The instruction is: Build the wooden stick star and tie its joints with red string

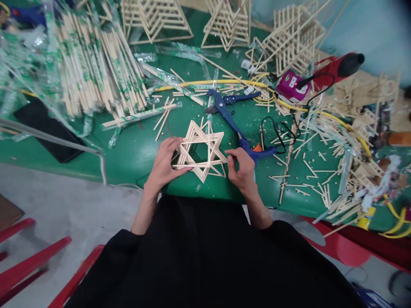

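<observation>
A star-shaped frame of stacked thin wooden sticks (pixel 210 147) lies at the near edge of the green table. My left hand (pixel 165 161) grips its left side, thumb at the front and fingers curled round the back. My right hand (pixel 240 167) is at the right point of the star, its fingers bent, with thumb and index finger close to the stick ends. Whatever sits between those fingertips is too small to make out. Just behind my right hand lies a blue ratchet cutter (pixel 229 115), its handles reaching toward me.
Wrapped chopstick bundles (pixel 99 64) fill the back left, near a black flat object (pixel 48 130). Larger stick stars (pixel 226 25) stand along the back. A red-and-black tool (pixel 340 70), a purple box (pixel 293 85), a yellow cable (pixel 208 82) and cut stick pieces (pixel 321 171) lie about.
</observation>
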Tool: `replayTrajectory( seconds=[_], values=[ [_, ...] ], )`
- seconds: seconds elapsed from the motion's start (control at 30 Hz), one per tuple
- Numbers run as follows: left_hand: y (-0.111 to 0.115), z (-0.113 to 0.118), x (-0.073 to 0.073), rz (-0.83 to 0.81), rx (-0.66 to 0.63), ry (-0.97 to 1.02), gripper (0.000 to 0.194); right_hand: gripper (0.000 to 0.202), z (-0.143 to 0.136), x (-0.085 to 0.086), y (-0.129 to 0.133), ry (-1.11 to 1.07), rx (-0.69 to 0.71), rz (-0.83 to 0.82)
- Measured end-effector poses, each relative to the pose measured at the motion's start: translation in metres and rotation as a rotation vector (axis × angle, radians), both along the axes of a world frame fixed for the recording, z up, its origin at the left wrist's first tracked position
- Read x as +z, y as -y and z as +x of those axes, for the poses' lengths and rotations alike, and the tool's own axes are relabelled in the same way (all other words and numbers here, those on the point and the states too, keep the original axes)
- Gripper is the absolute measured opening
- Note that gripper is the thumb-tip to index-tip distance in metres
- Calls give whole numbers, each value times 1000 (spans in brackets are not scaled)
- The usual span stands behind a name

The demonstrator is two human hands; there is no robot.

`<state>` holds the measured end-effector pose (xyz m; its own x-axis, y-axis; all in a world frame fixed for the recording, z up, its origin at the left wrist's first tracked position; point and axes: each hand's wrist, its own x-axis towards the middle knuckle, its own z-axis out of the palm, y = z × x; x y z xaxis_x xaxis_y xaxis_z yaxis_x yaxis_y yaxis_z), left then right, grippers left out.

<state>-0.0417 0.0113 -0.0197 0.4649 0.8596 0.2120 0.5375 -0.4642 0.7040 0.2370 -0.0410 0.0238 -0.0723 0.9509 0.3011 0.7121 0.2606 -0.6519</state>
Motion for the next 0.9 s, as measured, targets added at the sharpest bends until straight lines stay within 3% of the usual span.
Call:
replayTrajectory(
  seconds=[0.37, 0.63, 0.9],
  values=[
    [20, 10, 10, 125, 199, 49, 81, 32, -3, -19, 14, -21, -17, -45],
    [29, 6, 15, 205, 254, 42, 82, 32, -5, -16, 8, -44, -14, -132],
    [50, 16, 12, 235, 383, 36, 78, 29, -11, -17, -2, -89, 7, -164]
  ],
)
